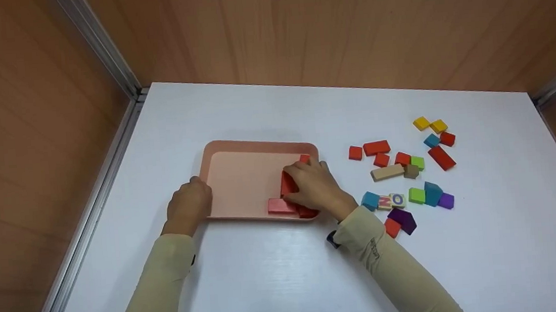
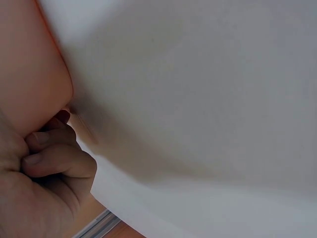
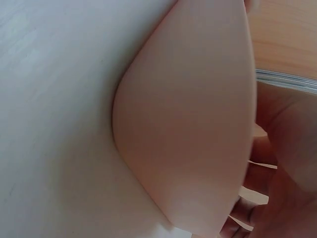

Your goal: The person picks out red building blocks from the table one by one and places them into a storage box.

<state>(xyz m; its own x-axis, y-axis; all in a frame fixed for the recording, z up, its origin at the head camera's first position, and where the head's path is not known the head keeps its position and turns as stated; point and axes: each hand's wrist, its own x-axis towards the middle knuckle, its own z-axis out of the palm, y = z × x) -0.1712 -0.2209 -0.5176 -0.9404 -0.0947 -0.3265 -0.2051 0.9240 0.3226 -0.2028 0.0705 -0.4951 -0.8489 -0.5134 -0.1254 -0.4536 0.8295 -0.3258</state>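
A pink tray (image 1: 240, 179) lies on the white table (image 1: 277, 275). My left hand (image 1: 191, 202) sits at the tray's left rim with its fingers curled against the edge; the left wrist view shows those fingers (image 2: 54, 158) bent beside the tray (image 2: 29, 64). My right hand (image 1: 307, 183) is inside the tray at its right side, fingers bent over a red block (image 1: 287, 183). A pink block (image 1: 281, 206) lies at the tray's near rim, and a small red block (image 1: 304, 158) shows beyond the hand. In the right wrist view the tray's corner (image 3: 193, 124) fills the frame.
Several loose coloured blocks lie right of the tray: red ones (image 1: 376, 147), a tan bar (image 1: 387, 172), yellow ones (image 1: 429, 124), green (image 1: 416, 195), blue (image 1: 432, 193), purple (image 1: 403, 218). Wooden walls (image 1: 298, 30) close in the table at the back and both sides.
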